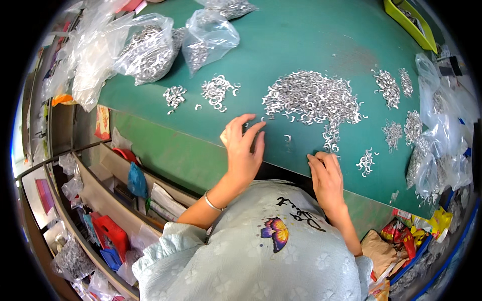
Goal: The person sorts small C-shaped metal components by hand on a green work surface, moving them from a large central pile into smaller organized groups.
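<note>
Small silvery crescent-shaped metal pieces (314, 98) lie in a large heap on the green table. A narrow trail of the same pieces (330, 136) runs from the heap toward me. My left hand (242, 150) is left of the trail, over the near table edge, its fingers apart and bent. A tiny piece shows close to its fingertips; I cannot tell whether they touch it. My right hand (326, 178) is at the trail's near end, fingers curled and pressed together; whatever they may hold is hidden. Between the hands lies a single loose crescent piece (287, 138).
Smaller piles (217, 93) sit left of the heap, and several more (387, 89) to its right. Clear plastic bags of pieces (150, 50) stand at the back left, others (437, 150) at the right edge. A yellow-green bin (411, 25) is far right. Open drawers (115, 175) are below left.
</note>
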The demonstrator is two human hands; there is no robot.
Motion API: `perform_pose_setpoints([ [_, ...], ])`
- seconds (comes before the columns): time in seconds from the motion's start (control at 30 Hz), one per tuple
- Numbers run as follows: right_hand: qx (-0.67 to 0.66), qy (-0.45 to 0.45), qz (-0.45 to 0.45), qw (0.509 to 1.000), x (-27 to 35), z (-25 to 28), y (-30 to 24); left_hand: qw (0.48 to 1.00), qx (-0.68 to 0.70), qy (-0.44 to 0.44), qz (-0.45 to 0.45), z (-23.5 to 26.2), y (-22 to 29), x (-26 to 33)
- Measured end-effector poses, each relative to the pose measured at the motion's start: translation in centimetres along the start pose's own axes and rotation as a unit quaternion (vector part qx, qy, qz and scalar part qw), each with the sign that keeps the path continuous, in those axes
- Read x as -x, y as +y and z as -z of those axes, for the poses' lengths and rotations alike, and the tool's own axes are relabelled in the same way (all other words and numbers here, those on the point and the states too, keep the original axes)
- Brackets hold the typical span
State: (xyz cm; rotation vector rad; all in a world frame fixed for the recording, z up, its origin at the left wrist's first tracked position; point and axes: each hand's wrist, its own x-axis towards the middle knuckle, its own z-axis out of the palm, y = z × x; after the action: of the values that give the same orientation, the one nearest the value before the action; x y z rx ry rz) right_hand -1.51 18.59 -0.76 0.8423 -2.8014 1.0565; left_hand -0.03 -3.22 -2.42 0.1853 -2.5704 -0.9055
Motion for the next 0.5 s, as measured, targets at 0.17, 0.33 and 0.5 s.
perform_pose_setpoints([
  [0.17, 0.04, 0.05, -0.026, 0.998, 2.6, 1.3, 1.1, 0.999, 0.02, 0.03, -0.012, -0.3, 0.2, 0.1],
  [0.33, 0.089, 0.104, -0.06, 0.989, 4.7, 3.2, 2.8, 0.997, 0.063, 0.025, -0.033, -0.8, 1.5, 0.1],
  [0.5, 0.138, 0.158, -0.103, 0.972, 5.0, 5.0, 5.1, 0.987, 0.138, -0.031, -0.072, -2.0, 3.3, 0.3],
])
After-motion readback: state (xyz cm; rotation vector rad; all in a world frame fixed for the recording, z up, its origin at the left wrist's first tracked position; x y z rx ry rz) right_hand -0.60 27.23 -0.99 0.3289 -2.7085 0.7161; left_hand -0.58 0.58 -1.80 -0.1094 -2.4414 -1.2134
